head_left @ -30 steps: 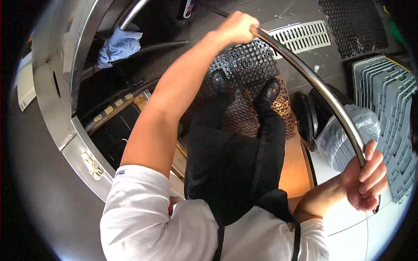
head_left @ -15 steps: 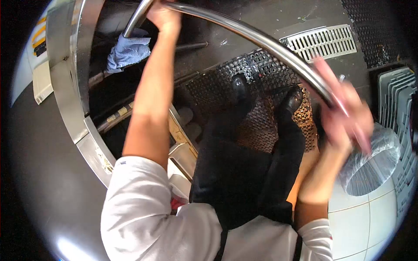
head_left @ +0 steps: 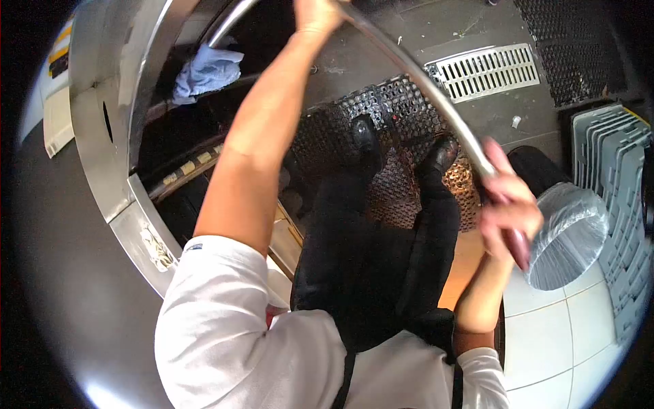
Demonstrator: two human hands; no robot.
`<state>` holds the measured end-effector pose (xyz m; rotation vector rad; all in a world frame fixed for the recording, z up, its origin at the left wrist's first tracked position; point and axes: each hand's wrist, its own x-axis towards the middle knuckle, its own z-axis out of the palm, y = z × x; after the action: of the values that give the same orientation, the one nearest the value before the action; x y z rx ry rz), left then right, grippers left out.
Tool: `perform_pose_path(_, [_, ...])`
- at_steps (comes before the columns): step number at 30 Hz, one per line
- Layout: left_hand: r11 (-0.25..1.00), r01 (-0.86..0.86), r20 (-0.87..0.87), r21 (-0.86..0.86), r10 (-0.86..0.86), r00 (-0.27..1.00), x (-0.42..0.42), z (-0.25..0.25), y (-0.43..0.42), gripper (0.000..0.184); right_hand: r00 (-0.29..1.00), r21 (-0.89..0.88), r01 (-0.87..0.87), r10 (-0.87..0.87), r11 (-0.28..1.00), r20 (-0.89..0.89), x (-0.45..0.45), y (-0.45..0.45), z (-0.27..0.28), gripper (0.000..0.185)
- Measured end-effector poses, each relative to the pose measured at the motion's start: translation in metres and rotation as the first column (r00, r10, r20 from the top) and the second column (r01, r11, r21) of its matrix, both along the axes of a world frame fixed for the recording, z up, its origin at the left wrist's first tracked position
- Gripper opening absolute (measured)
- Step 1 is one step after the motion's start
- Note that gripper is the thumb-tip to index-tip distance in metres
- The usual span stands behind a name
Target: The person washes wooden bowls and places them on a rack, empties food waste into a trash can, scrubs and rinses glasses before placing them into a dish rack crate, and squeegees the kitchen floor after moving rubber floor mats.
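A long shiny metal pole (head_left: pixel 443 102) crosses the upper part of the head view and looks bowed. My left hand (head_left: pixel 317 15), cut off by the top edge, is wrapped round it. On the right, my right hand (head_left: pixel 507 215) is closed round its lower end. A dark-red piece (head_left: pixel 518 251) sticks out below that hand; whether it belongs to the pole I cannot tell. Left of my left hand, another metal length (head_left: pixel 231 22) runs down to a blue cloth (head_left: pixel 208 71). How it joins the pole is hidden at the top edge.
A steel counter (head_left: pixel 102 170) curves along the left. Underfoot lies a perforated black mat (head_left: pixel 327 140), with a metal floor drain (head_left: pixel 487 71) beyond. A plastic-lined bin (head_left: pixel 569 235) and stacked grey panels (head_left: pixel 613 170) stand at right.
My left hand has moved right and up towards the top edge. My right hand has shifted left and slightly down, and the pole now slants more steeply. The whole view has shifted slightly.
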<state>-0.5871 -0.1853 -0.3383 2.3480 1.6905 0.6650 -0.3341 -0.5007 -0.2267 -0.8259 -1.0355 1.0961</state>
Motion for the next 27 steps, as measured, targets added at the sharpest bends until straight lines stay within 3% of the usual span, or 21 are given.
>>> perform_pose_path(1, [0.999,0.03,0.019,0.016,-0.03,0.999,0.027,0.027,-0.017,0.036,0.998,0.001,0.061,-0.061,0.998,0.024,0.019,-0.018,0.018,0.022])
perform_pose_path(3, [0.929,0.283,-0.061,0.238,-0.276,0.959,0.052,0.034,-0.03,0.037,0.983,0.019,0.184,-0.184,0.983,0.02,0.065,-0.06,0.058,0.029])
perform_pose_path(5, [0.848,0.413,-0.053,0.333,-0.42,0.906,0.072,0.053,-0.07,0.02,0.945,0.011,0.295,-0.29,0.955,-0.152,0.118,-0.114,0.097,0.035])
perform_pose_path(7, [0.829,0.442,0.126,0.342,-0.507,0.853,0.091,0.092,-0.12,0.033,0.875,-0.035,0.393,-0.385,0.919,-0.294,0.153,-0.148,0.124,0.037])
perform_pose_path(9, [0.869,0.479,0.17,0.121,-0.494,0.853,0.085,0.109,-0.164,0.03,0.88,-0.131,0.339,-0.363,0.932,-0.306,0.175,-0.17,0.133,0.033])
perform_pose_path(11, [0.88,0.463,0.161,-0.111,-0.443,0.882,0.062,0.106,-0.18,0.007,0.892,-0.21,0.285,-0.339,0.935,-0.3,0.163,-0.157,0.132,0.03])
perform_pose_path(13, [0.864,0.468,0.054,-0.185,-0.467,0.883,0.023,0.074,-0.161,0.006,0.856,-0.253,0.256,-0.34,0.933,-0.39,0.108,-0.11,0.115,0.03])
perform_pose_path(14, [0.872,0.398,-0.083,-0.287,-0.436,0.896,-0.003,0.05,-0.145,0.006,0.88,-0.385,0.343,-0.436,0.857,-0.189,0.063,-0.075,0.111,0.032])
perform_pose_path(15, [0.874,0.312,-0.219,-0.373,-0.409,0.886,-0.031,0.023,-0.128,0.008,0.865,-0.495,0.375,-0.488,0.784,-0.119,0.018,-0.045,0.096,0.027])
perform_pose_path(17, [0.988,0.081,-0.267,-0.134,-0.114,0.957,-0.09,-0.03,-0.112,0.014,0.762,-0.732,0.337,-0.628,0.593,-0.158,-0.081,-0.006,0.057,0.019])
perform_pose_path(18, [0.97,-0.166,-0.142,-0.178,0.142,0.98,-0.109,-0.055,-0.105,0.019,0.75,-0.72,0.297,-0.62,0.627,-0.231,-0.121,-0.001,0.045,0.016])
perform_pose_path(19, [0.884,-0.396,-0.032,-0.248,0.401,0.916,-0.119,-0.071,-0.099,0.026,0.811,-0.638,0.273,-0.529,0.72,-0.25,-0.147,-0.002,0.039,0.013])
perform_pose_path(20, [0.873,-0.399,-0.029,-0.281,0.407,0.913,-0.119,-0.064,-0.091,0.032,0.752,-0.543,0.252,-0.516,0.801,-0.411,-0.155,0.007,0.047,0.01])
perform_pose_path(22, [0.878,-0.397,-0.078,-0.267,0.391,0.917,-0.109,-0.049,-0.068,0.037,0.839,-0.425,0.228,-0.398,0.876,-0.372,-0.134,0.026,0.063,0.015])
perform_pose_path(23, [0.859,-0.383,-0.063,-0.34,0.385,0.921,-0.109,-0.054,-0.058,0.041,0.878,-0.37,0.208,-0.34,0.905,-0.338,-0.128,0.027,0.068,0.017])
perform_pose_path(25, [0.854,-0.311,-0.199,-0.417,0.248,0.948,-0.094,-0.043,-0.039,0.041,0.878,-0.415,0.18,-0.336,0.892,-0.342,-0.132,0.022,0.079,0.024])
perform_pose_path(26, [0.903,-0.171,-0.041,-0.395,0.169,0.985,-0.115,-0.101,-0.014,0.04,0.897,-0.43,0.162,-0.314,0.888,-0.31,-0.138,0.015,0.093,0.026])
perform_pose_path(27, [0.87,-0.086,-0.104,-0.486,0.04,0.994,-0.105,-0.084,-0.011,0.038,0.914,-0.453,0.142,-0.293,0.88,-0.282,-0.146,0.01,0.103,0.028])
